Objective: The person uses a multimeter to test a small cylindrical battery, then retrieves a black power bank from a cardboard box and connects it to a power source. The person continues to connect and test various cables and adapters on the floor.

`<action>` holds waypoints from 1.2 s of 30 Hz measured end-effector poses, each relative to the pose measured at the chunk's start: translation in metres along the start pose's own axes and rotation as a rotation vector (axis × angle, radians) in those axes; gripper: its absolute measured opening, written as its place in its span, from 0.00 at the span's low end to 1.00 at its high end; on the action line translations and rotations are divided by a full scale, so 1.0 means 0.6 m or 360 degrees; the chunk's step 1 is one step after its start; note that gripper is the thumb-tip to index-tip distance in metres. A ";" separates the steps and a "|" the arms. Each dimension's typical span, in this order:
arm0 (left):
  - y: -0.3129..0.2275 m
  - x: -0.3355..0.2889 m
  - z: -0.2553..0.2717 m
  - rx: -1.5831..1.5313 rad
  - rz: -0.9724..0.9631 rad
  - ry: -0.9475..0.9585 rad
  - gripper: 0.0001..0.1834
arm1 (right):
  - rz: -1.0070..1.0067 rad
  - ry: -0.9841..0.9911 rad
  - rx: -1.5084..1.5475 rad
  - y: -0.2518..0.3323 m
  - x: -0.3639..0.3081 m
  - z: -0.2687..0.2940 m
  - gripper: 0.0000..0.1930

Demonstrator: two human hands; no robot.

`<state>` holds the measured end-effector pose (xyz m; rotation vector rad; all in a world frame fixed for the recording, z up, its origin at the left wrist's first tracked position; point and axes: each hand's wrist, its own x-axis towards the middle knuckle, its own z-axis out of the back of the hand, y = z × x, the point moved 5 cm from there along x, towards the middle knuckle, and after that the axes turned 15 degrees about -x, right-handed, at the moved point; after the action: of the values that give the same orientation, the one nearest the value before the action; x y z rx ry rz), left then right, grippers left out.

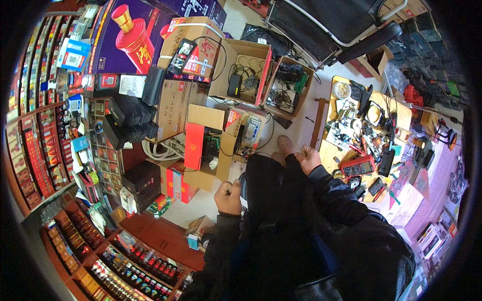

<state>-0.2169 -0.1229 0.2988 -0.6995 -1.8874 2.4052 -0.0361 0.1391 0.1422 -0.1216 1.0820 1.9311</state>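
Observation:
My left hand (228,197) is a closed fist, with nothing visible in it. It hovers at my left side, nearest an open cardboard box (206,175) with a red flap (194,146). My right hand (308,160) is also closed, thumb on top, held over my right leg beside the cluttered worktable (326,159). Neither fist touches any of the goods around me. On that table lie a red multimeter (358,166), a bowl (342,90), and a heap of small parts and tools. My legs in dark trousers (263,183) and one brown shoe (284,145) show between the hands.
Ahead stand open boxes: one holds a black power adapter (234,85), another cables and a green circuit board (301,83). A grey device with a screen (251,129) sits in a smaller box. Shelves of packets (145,263) line the left; a black chair (321,30) stands far off.

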 end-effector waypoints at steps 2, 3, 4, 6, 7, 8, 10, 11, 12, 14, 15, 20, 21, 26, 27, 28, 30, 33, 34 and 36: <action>0.004 0.030 -0.011 -0.0051 0.0013 0.0022 0.27 | -0.0033 -0.0048 0.0096 0.005 0.010 0.007 0.21; 0.007 0.047 -0.019 -0.0077 0.0029 0.0031 0.27 | -0.0054 -0.0066 0.0139 0.009 0.014 0.008 0.21; 0.010 0.062 -0.028 -0.0181 0.0032 0.0057 0.27 | -0.0125 -0.0048 0.0124 0.007 0.015 0.011 0.21; 0.014 0.089 -0.041 0.0015 0.0018 0.0126 0.27 | -0.0193 -0.0049 0.0233 0.010 0.014 0.014 0.20; 0.019 0.104 -0.048 0.0055 0.0015 0.0159 0.27 | -0.0218 -0.0050 0.0282 0.011 0.016 0.014 0.20; 0.032 0.123 -0.052 0.0100 0.0113 0.0168 0.25 | -0.0138 -0.0140 0.0146 0.017 0.015 0.020 0.21; 0.065 0.167 -0.065 0.0130 0.0205 0.0184 0.23 | -0.0240 -0.0123 0.0018 0.016 0.024 0.015 0.20; 0.086 0.193 -0.073 0.0132 0.0222 0.0192 0.22 | -0.0290 -0.0119 -0.0048 0.015 0.032 0.009 0.20; 0.113 0.223 -0.084 0.0132 0.0254 0.0165 0.16 | -0.0209 -0.0067 -0.0319 0.020 0.046 0.003 0.19; 0.173 0.295 -0.104 0.0237 0.0234 0.0301 0.13 | -0.0170 -0.0041 -0.0137 0.028 0.074 -0.025 0.18; 0.205 0.338 -0.120 0.0363 0.0123 0.0333 0.14 | -0.0151 -0.0031 -0.0143 0.034 0.089 -0.042 0.18; 0.393 0.581 -0.172 0.0374 0.0242 0.0393 0.27 | -0.0358 0.0188 0.0024 0.077 0.110 -0.167 0.19; 0.426 0.637 -0.182 0.0621 0.0167 0.0458 0.30 | -0.0365 0.0212 0.0039 0.086 0.107 -0.185 0.18; 0.539 0.879 -0.273 0.1176 0.0078 0.0416 0.34 | -0.0650 0.0525 0.0067 0.064 0.088 -0.249 0.20; 0.547 0.918 -0.308 0.1169 0.0035 0.0477 0.32 | -0.0697 0.0546 0.0091 0.051 0.084 -0.258 0.20; 0.555 0.965 -0.346 0.1367 0.0081 0.0718 0.30 | -0.0716 0.0570 0.0052 0.034 0.081 -0.263 0.20; 0.575 1.002 -0.392 0.1737 0.0401 0.1324 0.26 | -0.0752 0.0620 -0.0014 0.000 0.076 -0.273 0.21; 0.574 0.975 -0.403 0.2101 0.0521 0.1848 0.20 | -0.0922 0.0644 -0.0183 -0.043 0.063 -0.290 0.21; 0.570 0.948 -0.398 0.2207 0.0461 0.2093 0.19 | -0.1075 0.0595 -0.0071 -0.053 0.055 -0.294 0.21; 0.557 0.896 -0.372 0.2162 0.0232 0.2511 0.22 | -0.1033 0.0617 -0.0094 -0.061 0.058 -0.304 0.21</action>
<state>-0.5355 0.1370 -0.2318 -1.5857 0.3518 1.4165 -0.0866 0.0375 -0.0092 -0.8059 1.0580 1.3720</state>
